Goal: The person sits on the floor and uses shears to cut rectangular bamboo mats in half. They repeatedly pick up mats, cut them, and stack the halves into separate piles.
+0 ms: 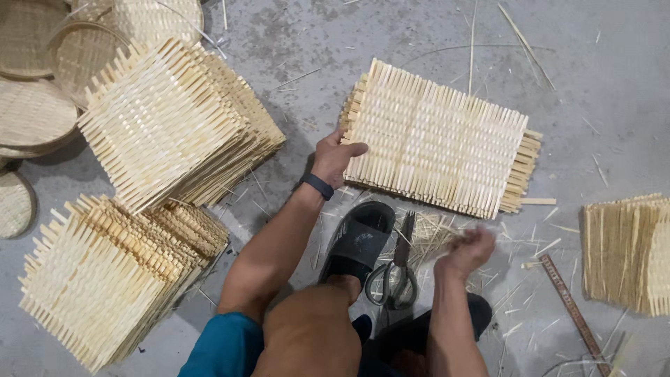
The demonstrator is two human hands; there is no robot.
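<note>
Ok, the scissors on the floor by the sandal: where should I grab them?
Probably by the loop handles of the scissors, coming from the near side with the right hand. They lie flat, loops toward the person, blades pointing away toward the woven mat.

Pale straw checker-woven mat point(436, 139)

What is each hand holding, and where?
Left hand grips the woven bamboo mat at its left edge. Right hand is blurred, closed on thin bamboo strips.

Soft, even light is falling from overhead, casting faint shadows toward seven o'clock under the stacked mats point(167, 126). The right hand point(469, 250) is smearing with motion blur, while wide-angle distortion is bending the edges.
</note>
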